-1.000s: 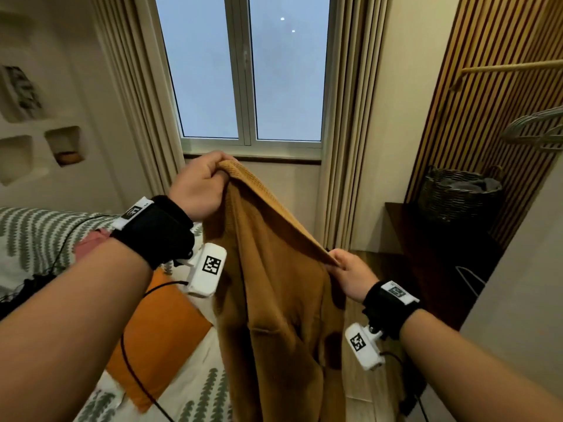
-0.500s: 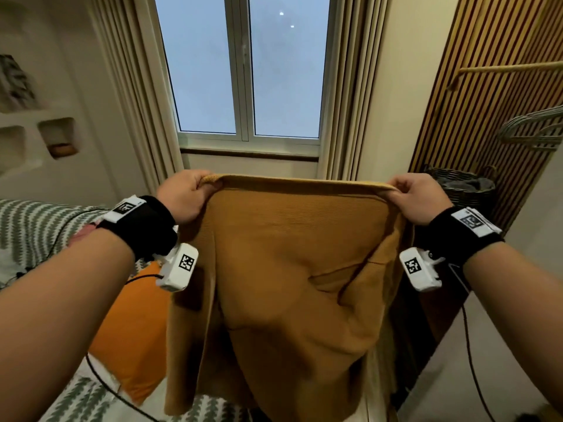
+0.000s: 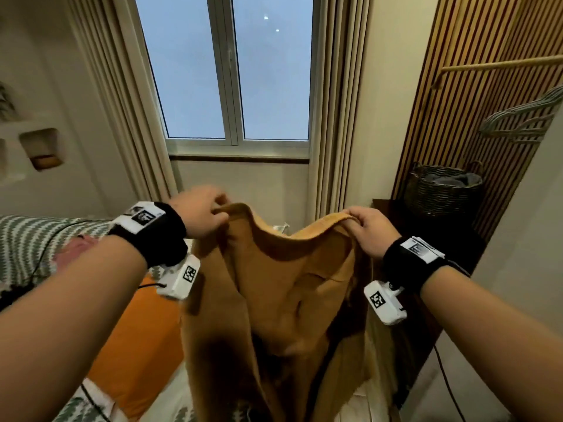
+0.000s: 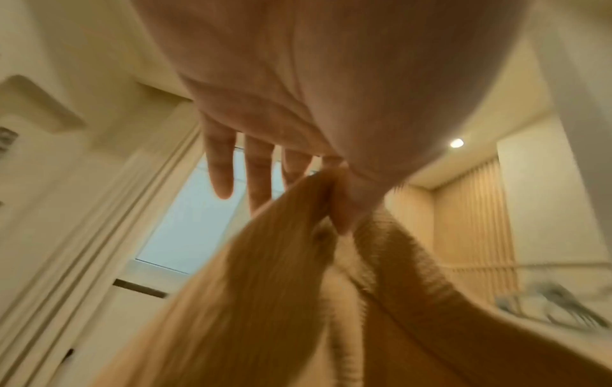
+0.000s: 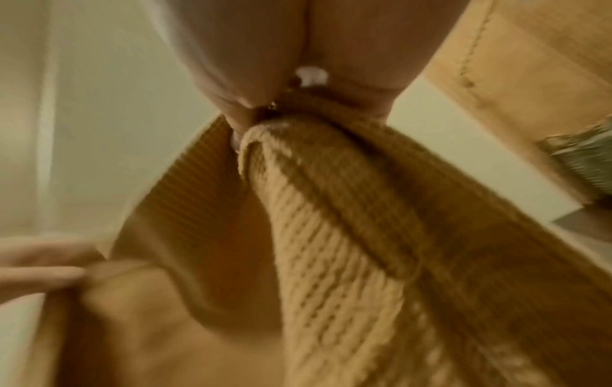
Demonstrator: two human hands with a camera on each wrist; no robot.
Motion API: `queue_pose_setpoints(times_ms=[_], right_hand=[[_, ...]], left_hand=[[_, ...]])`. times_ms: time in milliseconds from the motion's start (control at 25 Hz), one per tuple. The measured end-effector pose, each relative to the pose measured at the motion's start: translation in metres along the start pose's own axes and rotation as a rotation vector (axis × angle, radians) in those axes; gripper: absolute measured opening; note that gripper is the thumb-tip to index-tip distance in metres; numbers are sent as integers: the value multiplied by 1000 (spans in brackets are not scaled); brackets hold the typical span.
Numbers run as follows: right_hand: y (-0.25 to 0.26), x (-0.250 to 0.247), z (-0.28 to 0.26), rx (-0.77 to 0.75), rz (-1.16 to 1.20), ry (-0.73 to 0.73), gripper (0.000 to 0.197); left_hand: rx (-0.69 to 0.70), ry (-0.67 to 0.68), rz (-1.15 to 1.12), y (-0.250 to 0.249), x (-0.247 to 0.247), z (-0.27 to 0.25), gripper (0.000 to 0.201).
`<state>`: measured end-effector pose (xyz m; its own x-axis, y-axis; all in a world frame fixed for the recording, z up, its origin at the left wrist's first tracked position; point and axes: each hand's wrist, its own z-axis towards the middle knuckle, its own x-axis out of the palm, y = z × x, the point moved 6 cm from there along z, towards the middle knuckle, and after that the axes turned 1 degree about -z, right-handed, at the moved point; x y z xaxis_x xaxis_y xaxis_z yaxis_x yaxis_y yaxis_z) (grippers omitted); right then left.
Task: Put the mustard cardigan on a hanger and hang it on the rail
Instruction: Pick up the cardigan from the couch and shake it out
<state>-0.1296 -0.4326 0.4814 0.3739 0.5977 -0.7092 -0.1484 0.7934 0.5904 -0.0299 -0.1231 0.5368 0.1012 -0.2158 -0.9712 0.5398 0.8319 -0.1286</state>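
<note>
Both forearms out front, wrists strapped in black bands. Left hand (image 3: 201, 213) up at chest height, thumb and forefinger pinching the top edge of the cardigan (image 3: 283, 306); remaining fingers (image 4: 220, 170) straight and spread in the left wrist view. A light grip, likely the first to fail if the knit swings or its weight pulls sideways. Right hand (image 3: 370, 231) closed over the other end of that edge, ribbed knit bunched tight inside the grip in the right wrist view. Firmer, but bunching could stretch the edge or hide where the shoulder seam sits.

Cardigan hanging free between the two hands, top edge sagging in the middle, body folded and creased, lower part dropping out of sight over the bed (image 3: 33, 239) and the orange pillow (image 3: 140, 333). Which edge is held cannot be told; threading a hanger through the wrong opening looks a real risk.

Further off, to the right, a wicker basket (image 3: 441, 190) on a dark bench (image 3: 457, 236). Above it, a bunch of hangers (image 3: 518, 123) on the rail (image 3: 499, 64) against the slatted wall. No hanger in hand yet; freeing a hand to fetch one leaves the whole weight on a single grip, and a slip drops the cardigan onto the bed or floor.
</note>
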Motion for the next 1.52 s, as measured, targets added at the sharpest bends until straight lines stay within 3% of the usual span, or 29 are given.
queue_pose_setpoints(times_ms=[80,120,240,360,440,560,680,760,840,920,1040,1160,1280,1360,1440,1520], right_hand=[[37,16,5,-113,3,49,16],[52,28,5,-156,-15,84,14],[68,55,-2,-160,32,134,3],[45,58,-17,-68,224,56,20],[18,79,-36,40,259,124,29],[-21,131,-70,160,148,314,20],[-50,147,-88,316,142,310,16],[-56,134,-83,314,178,223,19],[-59,101,-68,317,268,48,33],[-56,63,-49,328,345,-122,36],[-15,20,-19,201,277,-158,25],[17,-3,2,163,299,-217,21],[44,-24,17,128,208,-245,20],[65,-44,22,23,61,-262,17],[79,-65,21,-97,-71,-260,14],[64,-72,13,-124,-253,-161,16]], left_hand=[[166,115,-205,-48,35,-6,57],[220,145,-324,-72,50,-9,63],[287,89,-406,-110,79,-8,38],[307,-16,-376,-106,69,-6,13],[334,-89,-426,-103,52,-5,14],[277,-237,-496,-90,13,-3,17],[205,-413,-557,-57,-29,1,16],[151,-431,-504,-30,-42,2,15],[68,-399,-368,3,-40,2,14],[-25,-291,-271,35,-20,3,23],[-113,-94,-203,56,27,1,24],[-32,25,-283,35,64,-8,15],[98,131,-354,1,86,-20,43],[133,220,-272,-11,98,-20,37],[76,171,-199,-5,90,-13,32],[-31,8,-237,8,58,-9,37]])
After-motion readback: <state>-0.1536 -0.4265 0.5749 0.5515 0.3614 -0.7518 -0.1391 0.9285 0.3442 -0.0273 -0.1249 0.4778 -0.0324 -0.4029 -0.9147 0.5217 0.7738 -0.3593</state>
